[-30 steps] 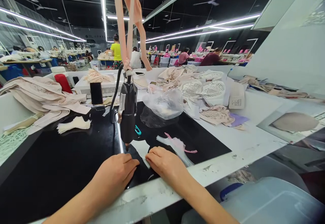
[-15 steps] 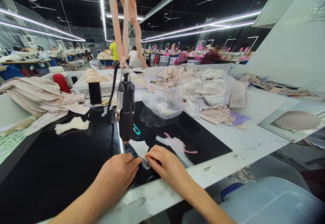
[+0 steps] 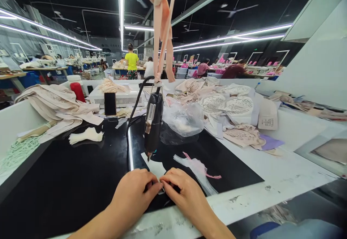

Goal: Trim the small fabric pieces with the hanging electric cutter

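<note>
- The left hand (image 3: 137,188) is held low over the black mat (image 3: 81,181), its back turned upward, its wrist lightly arched and its forearm slanted in from the lower left.
- The left fingers are curled over, and the thumb is brought against the forefinger at the near end of the white piece (image 3: 155,167), which is pinched there.
- The right hand (image 3: 184,187) is set opposite in a near mirror pose, its forearm angled in from the lower right and its knuckles raised.
- The right thumb and forefinger are likewise drawn together on the near end of the white piece; a small gap is left under the curved palm.
- The two sets of fingertips are brought almost together, so the exact grip is partly hidden.
- The white piece is laid on the mat just beyond the hands, its far part spread flat beneath the tip of the black tool (image 3: 153,128).
- The tool is hung upright, tip down, from a pink strap (image 3: 162,25), and is touched by neither hand.
</note>
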`<state>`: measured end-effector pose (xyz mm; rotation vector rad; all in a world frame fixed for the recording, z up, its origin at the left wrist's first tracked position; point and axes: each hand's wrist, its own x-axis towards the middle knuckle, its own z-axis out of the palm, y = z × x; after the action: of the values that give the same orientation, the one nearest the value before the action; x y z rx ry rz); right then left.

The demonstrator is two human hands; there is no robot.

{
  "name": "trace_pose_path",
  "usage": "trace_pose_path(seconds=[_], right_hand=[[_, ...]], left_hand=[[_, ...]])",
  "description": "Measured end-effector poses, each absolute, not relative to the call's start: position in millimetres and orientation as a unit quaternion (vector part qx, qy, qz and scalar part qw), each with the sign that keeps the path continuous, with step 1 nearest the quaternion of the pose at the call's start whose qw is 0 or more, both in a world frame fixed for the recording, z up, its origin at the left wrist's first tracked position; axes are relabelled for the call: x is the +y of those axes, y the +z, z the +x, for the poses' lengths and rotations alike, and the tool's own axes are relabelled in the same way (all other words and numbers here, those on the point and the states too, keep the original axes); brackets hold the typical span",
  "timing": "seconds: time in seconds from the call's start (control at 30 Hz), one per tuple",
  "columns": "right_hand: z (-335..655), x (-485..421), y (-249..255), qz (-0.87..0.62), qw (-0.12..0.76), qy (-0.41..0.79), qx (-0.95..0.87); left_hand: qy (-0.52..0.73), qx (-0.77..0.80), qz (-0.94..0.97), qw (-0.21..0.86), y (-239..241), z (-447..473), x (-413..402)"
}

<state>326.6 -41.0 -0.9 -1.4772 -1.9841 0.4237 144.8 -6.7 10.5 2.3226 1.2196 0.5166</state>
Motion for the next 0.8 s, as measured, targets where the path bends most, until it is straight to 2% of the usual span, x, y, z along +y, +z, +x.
trace_pose_path(seconds=[0.5, 0.8], right_hand=[[326, -39, -8, -0.553, 0.308, 0.092, -0.769], [330, -31, 0, -0.582, 0.337, 0.115, -0.731]], left_hand=[[0.212, 0.458, 0.829, 0.242, 4, 146, -5], [0.226, 0.448, 0.843, 0.193, -2, 147, -5]])
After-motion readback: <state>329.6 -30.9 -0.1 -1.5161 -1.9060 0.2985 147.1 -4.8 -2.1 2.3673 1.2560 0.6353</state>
